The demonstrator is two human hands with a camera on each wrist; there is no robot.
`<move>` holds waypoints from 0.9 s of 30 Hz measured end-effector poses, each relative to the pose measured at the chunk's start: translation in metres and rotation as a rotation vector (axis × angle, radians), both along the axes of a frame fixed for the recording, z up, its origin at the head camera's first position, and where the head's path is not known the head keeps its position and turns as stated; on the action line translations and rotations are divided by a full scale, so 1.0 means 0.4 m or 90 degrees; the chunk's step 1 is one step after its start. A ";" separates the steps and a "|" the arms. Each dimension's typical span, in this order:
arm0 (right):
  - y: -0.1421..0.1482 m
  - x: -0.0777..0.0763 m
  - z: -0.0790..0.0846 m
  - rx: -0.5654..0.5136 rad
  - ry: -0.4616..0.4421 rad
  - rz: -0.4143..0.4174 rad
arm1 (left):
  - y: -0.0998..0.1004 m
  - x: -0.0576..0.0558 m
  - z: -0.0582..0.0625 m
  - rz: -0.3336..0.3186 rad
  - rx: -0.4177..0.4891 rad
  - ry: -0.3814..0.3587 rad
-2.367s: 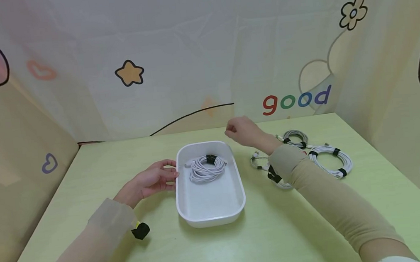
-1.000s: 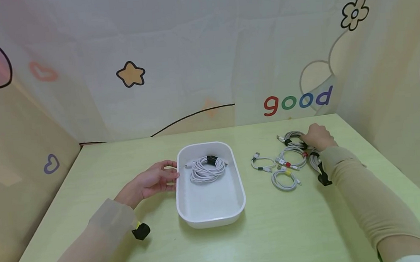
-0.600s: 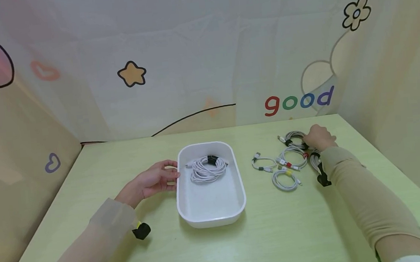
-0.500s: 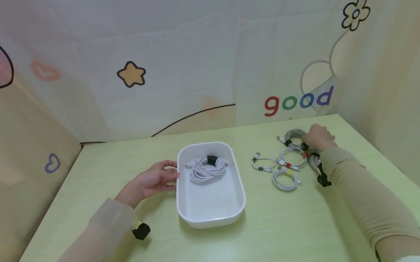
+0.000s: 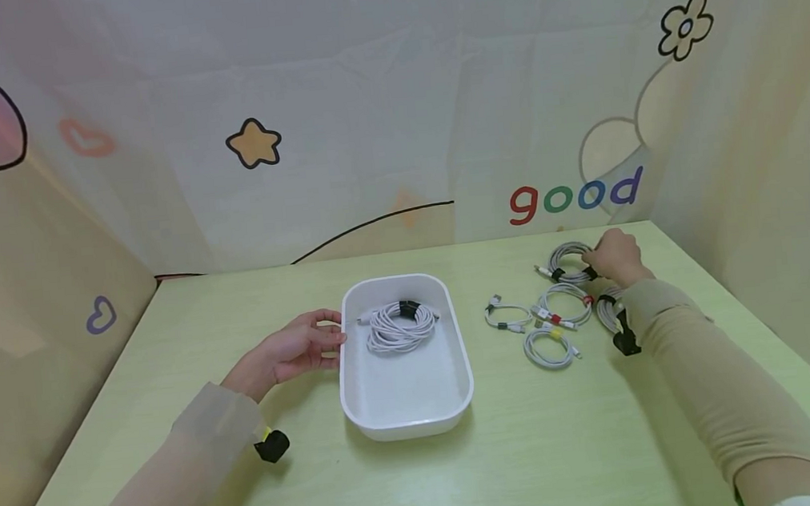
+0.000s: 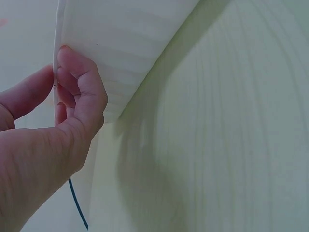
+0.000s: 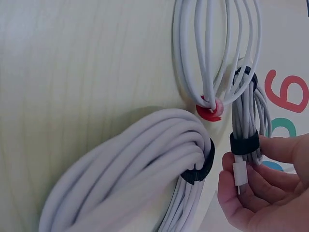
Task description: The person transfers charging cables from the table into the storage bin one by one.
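Observation:
My left hand (image 5: 298, 349) is at the left side of a white plastic tray (image 5: 407, 401). In the left wrist view its thumb and curled fingers (image 6: 79, 92) pinch the tray's rim. Inside the tray lies a white coiled cable (image 5: 399, 330) with a black tie. At the far right, my right hand (image 5: 617, 257) pinches a grey coiled cable (image 5: 566, 259) bound with black ties. The right wrist view shows thumb and fingers on this coil (image 7: 246, 121) near one black tie, its white plug pointing down.
Near the right hand lie a white coil with red ties (image 5: 563, 303), a coil with a yellow tie (image 5: 549, 349), a small white cable (image 5: 508, 316) and a thicker white coil (image 5: 607, 309) partly hidden by the right wrist. A patterned curtain (image 5: 365, 128) stands behind the table (image 5: 289, 496).
My right hand has gone from above the tray's far corner over to the grey coiled cable, and has just shifted slightly up and away with it. The left hand and tray stay in place.

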State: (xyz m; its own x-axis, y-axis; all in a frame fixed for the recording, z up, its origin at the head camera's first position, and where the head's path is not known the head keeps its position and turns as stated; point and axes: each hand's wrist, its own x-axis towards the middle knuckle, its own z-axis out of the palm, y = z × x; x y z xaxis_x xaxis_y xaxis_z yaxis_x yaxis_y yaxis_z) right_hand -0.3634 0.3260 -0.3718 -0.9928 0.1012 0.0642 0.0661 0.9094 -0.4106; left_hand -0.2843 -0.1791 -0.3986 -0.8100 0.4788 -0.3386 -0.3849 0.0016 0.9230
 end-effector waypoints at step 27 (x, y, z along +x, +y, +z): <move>-0.025 -0.001 0.047 -0.132 -0.010 0.021 | -0.001 0.000 -0.001 -0.001 -0.003 0.007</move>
State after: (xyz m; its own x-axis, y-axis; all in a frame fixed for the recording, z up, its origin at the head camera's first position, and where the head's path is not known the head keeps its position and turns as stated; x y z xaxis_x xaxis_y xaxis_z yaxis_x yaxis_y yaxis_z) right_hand -0.3640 0.3158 -0.3530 -0.9965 0.0778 0.0299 0.0454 0.8075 -0.5880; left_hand -0.2843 -0.1795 -0.3991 -0.8128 0.4785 -0.3323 -0.3752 0.0062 0.9269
